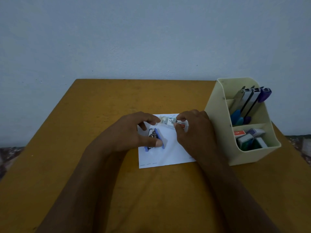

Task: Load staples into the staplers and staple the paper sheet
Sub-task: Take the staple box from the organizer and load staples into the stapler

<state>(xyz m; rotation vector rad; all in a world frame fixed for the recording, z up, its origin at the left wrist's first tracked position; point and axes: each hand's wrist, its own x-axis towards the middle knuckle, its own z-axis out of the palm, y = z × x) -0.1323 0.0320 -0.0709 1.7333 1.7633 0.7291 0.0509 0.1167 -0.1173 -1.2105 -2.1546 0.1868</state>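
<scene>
organizer (pixel 218 105) blocks right, table (pixel 101 101) left open

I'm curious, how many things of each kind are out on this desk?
Paper sheet: 1
Blue stapler on the sheet: 1
Staple box, pinched by the right hand: 1
Cream organizer: 1
Staplers standing in it: 3
Total: 7
The small boxes in its front compartment are too jumbled to count.

The right hand (pixel 193 132) covers half the staple box (pixel 170 121); print too small for me to read. Left hand (pixel 129 133) hides the stapler (pixel 154 135) near end; I can't tell if its fingers grip the box. Right forearm covers a paper (pixel 168 148) corner. Organizer (pixel 217 105) front-bin contents blurry.
</scene>
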